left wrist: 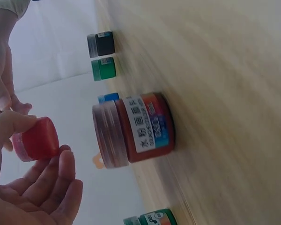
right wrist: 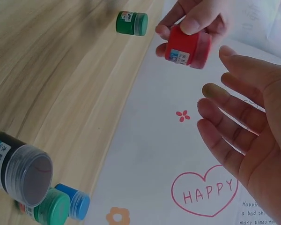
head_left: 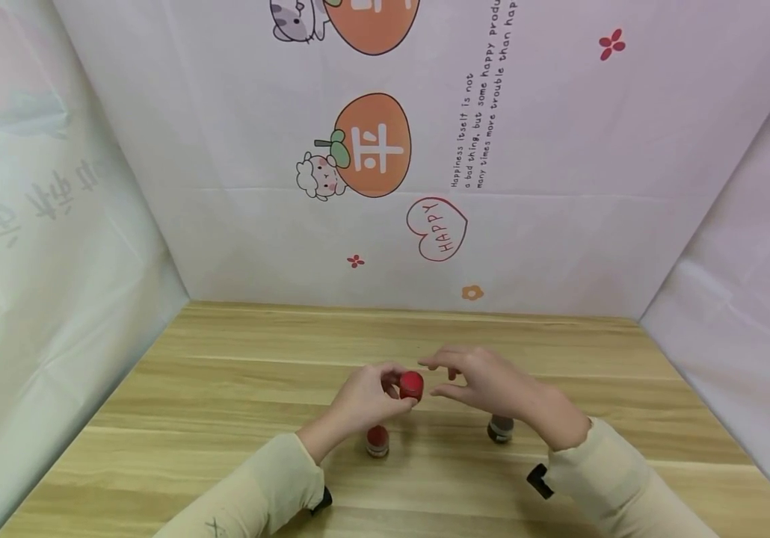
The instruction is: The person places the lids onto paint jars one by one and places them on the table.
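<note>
Between its thumb and fingers, my left hand [head_left: 370, 396] pinches a small red paint jar [head_left: 412, 385], raised above the table. That jar [right wrist: 187, 47] is tilted in the right wrist view and carries a small label. Just right of it hovers my right hand [head_left: 489, 381], its fingers [right wrist: 225, 126] spread and apart from the jar. A brownish-red gouache jar [left wrist: 133, 129] with a clear lid stands on the table, below the left hand in the head view. Under the right forearm stands a black jar [head_left: 500, 429], partly covered by the arm.
Green [right wrist: 51, 206] and blue [right wrist: 72, 201] jars stand close to the black jar in the right wrist view. Another green jar [right wrist: 131, 23] stands apart from them. The wooden table [head_left: 237, 359] meets a printed white cloth backdrop [head_left: 546, 246] behind, with cloth on both sides.
</note>
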### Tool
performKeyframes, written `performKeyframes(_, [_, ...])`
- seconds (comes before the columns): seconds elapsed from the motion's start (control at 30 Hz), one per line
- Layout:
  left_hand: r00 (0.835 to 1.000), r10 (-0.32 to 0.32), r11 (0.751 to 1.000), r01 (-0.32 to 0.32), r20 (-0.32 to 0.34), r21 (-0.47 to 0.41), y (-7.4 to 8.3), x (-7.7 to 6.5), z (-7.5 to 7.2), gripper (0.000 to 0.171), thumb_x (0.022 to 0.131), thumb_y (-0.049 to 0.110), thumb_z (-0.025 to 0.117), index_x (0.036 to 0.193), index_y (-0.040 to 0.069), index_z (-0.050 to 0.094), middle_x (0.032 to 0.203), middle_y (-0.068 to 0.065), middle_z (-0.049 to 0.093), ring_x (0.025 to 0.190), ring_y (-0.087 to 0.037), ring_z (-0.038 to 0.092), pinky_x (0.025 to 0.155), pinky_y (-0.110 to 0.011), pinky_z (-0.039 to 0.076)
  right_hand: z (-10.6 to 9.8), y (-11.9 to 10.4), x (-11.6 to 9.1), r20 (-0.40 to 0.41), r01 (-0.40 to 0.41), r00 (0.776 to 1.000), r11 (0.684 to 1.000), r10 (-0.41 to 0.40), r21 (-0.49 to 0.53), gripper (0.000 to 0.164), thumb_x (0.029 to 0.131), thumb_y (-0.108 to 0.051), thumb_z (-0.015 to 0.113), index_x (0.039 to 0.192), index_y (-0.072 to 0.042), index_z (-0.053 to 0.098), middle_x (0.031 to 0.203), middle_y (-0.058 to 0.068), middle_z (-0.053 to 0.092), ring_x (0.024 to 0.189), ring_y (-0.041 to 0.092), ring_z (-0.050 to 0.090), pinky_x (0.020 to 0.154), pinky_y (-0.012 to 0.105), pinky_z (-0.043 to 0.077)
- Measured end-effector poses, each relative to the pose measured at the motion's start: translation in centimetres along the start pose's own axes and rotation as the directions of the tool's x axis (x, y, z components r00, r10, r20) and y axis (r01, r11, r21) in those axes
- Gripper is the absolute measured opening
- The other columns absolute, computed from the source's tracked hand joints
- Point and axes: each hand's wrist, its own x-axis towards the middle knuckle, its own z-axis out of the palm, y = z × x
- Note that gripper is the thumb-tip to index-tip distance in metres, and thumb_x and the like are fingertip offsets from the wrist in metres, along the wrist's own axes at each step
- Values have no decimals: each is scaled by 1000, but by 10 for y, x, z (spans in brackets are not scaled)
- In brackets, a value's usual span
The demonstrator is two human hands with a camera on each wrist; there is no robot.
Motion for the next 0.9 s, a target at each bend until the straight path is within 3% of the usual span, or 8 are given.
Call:
performKeyframes(0.2, [998, -50, 994, 46, 44, 96, -5, 4, -1, 34, 85, 13, 83, 114, 6, 67, 96, -1, 70, 81, -13, 64, 71, -31, 56, -3, 1, -7, 15, -20, 1000, 1000, 20, -18, 36, 92, -13, 79, 125, -3, 71, 109, 5, 71, 79, 12, 60, 62, 21, 49])
performKeyframes(0.4, [993, -81, 985, 67, 84, 158, -10, 6, 0, 28, 83, 12, 85, 108, 6, 72, 92, 0, 70, 80, -13, 64, 69, -31, 56, -4, 4, -16, 40, -58, 997, 998, 59, -23, 36, 92, -12, 78, 126, -4, 71, 110, 4, 71, 79, 9, 57, 63, 22, 49])
performKeyframes(0.57, [991, -90, 982, 73, 94, 175, -15, 7, 0, 23, 80, 6, 87, 100, 5, 75, 88, 0, 69, 77, -12, 62, 68, -30, 54, -4, 7, -23, 52, -77, 996, 997, 79, -23, 34, 94, -13, 76, 126, -5, 70, 110, 2, 70, 80, 8, 58, 65, 24, 49])
performKeyframes(0.9, [988, -99, 973, 71, 116, 219, -22, 11, 3, 24, 76, -3, 85, 97, 2, 74, 86, -1, 69, 74, -13, 59, 65, -28, 52, -3, 12, -34, 45, -106, 993, 994, 106, -5, 37, 95, -13, 76, 130, -5, 69, 120, 7, 68, 91, 20, 67, 71, 29, 56])
